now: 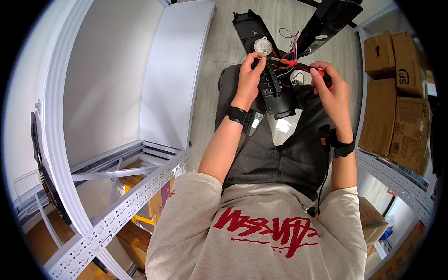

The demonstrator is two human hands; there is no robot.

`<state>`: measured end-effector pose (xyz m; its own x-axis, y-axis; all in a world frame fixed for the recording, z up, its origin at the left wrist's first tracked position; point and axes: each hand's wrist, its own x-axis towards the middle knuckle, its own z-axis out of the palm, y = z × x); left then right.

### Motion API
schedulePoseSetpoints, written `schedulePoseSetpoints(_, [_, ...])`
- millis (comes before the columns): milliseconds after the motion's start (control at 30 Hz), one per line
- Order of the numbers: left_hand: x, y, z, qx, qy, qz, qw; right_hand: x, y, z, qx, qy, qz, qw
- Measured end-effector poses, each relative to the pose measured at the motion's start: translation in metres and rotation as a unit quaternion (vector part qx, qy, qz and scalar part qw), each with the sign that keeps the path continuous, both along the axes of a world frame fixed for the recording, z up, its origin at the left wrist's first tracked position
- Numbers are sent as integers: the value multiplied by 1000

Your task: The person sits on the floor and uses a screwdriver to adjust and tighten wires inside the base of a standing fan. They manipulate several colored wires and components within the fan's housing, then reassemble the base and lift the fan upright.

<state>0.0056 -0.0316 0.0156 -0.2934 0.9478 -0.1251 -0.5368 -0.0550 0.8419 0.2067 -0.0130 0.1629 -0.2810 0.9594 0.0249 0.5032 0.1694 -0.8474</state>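
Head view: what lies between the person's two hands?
In the head view, between the left hand and the right hand, red and dark wires and a screwdriver's red shaft cross the black panel.

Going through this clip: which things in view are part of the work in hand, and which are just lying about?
In use:
- black plastic housing on the lap, steadied by the left hand
- red-handled screwdriver in the right hand
- coloured wires and round white part on the housing

Lying about:
- cardboard boxes on the right shelf
- white metal shelving
- second black panel
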Motion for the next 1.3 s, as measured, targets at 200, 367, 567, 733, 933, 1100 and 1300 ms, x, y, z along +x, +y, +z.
schedulePoseSetpoints(200, [-2,0,-1,-2,-10,-8,1000,10,10,3,59,-20,95,994])
schedulePoseSetpoints(367, [-1,0,0,-9,-11,-13,1000,9,7,4,62,-9,90,994])
schedulePoseSetpoints(567, [-2,0,4,-15,-67,-13,998,9,6,-5,-34,26,42,998])
schedulePoseSetpoints(733, [-3,1,-2,-17,-53,-5,998,17,14,-21,-106,113,45,987])
schedulePoseSetpoints(933, [-5,1,1,-18,-60,-6,998,19,13,-28,-82,105,67,989])
schedulePoseSetpoints(1100, [-2,0,2,-7,-44,-1,999,19,12,-20,-154,120,54,979])
schedulePoseSetpoints(1300, [-2,0,2,-2,-31,-13,999,11,4,-10,-108,86,20,990])
